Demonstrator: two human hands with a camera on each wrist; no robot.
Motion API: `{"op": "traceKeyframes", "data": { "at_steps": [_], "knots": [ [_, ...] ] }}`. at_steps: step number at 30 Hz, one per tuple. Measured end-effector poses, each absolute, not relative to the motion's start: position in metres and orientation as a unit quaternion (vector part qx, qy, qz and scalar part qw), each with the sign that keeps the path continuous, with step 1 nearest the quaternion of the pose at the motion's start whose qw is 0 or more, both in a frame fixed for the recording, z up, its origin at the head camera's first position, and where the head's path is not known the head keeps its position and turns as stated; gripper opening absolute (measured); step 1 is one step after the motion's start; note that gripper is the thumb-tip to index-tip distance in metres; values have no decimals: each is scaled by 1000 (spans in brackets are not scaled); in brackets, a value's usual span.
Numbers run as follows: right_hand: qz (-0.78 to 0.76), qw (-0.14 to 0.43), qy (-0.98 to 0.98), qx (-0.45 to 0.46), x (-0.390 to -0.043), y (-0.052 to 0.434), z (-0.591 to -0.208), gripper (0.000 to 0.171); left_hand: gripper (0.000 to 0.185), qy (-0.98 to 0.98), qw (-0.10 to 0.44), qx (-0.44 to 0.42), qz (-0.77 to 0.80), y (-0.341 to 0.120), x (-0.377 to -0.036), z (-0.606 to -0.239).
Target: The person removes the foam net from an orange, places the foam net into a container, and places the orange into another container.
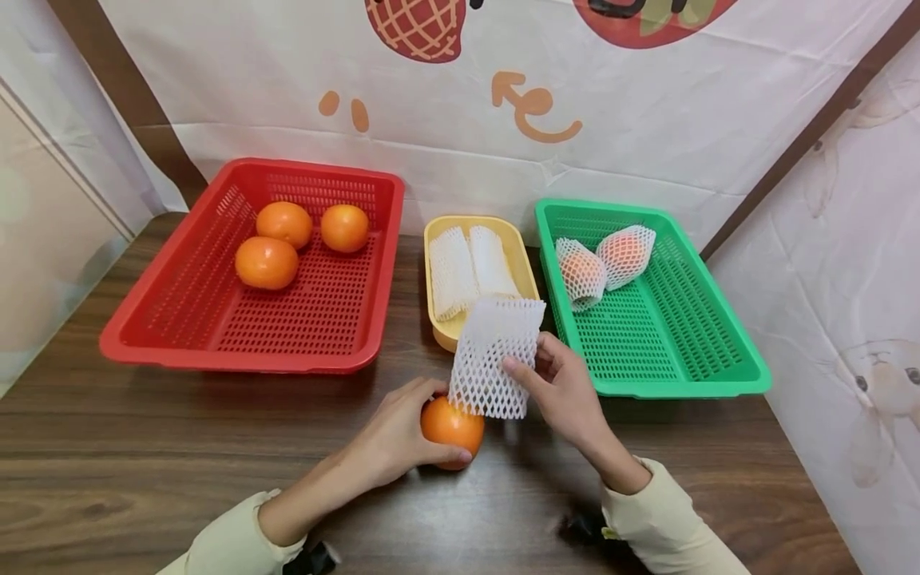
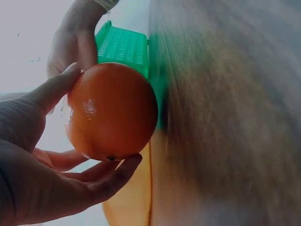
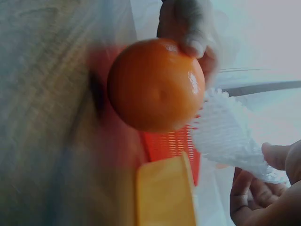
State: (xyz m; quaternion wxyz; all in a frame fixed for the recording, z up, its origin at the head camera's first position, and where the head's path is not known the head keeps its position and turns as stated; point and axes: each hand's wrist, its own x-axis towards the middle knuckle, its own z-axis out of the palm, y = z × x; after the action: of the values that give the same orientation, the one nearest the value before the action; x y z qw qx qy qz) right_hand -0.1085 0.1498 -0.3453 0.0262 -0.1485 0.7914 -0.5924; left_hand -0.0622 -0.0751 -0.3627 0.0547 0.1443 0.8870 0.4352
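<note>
I see the left hand (image 1: 394, 439) gripping an orange (image 1: 454, 430) over the bench (image 1: 216, 447), the right hand (image 1: 568, 391) pinching a foam net (image 1: 489, 351) beside it. Wrapping seems just starting; I'd widen the net's mouth next.

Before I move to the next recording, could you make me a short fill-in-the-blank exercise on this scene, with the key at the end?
1. The right hand grips a white net, while the left hand holds a round fruit coloured ____.
2. The red basket holds exactly ____ bare fruits.
3. The green basket holds exactly ____ wrapped fruits.
4. More nets lie in a small container whose colour is ____.

Missing words: orange; three; two; yellow.
</note>
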Motion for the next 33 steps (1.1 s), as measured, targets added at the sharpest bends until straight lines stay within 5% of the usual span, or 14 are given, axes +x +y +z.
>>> {"op": "traceKeyframes", "data": {
  "at_steps": [18, 27, 33],
  "knots": [
    [-441, 2, 876, -195, -151, 162, -296, 23, 70, 869, -52, 140, 472, -121, -52, -295],
    [-408, 20, 900, -151, -183, 161, -284, 49, 70, 883, -120, 114, 440, -146, -71, -262],
    [-380, 17, 914, -143, -204, 157, -286, 48, 73, 897, -137, 94, 409, -166, -87, -253]
  ]
}}
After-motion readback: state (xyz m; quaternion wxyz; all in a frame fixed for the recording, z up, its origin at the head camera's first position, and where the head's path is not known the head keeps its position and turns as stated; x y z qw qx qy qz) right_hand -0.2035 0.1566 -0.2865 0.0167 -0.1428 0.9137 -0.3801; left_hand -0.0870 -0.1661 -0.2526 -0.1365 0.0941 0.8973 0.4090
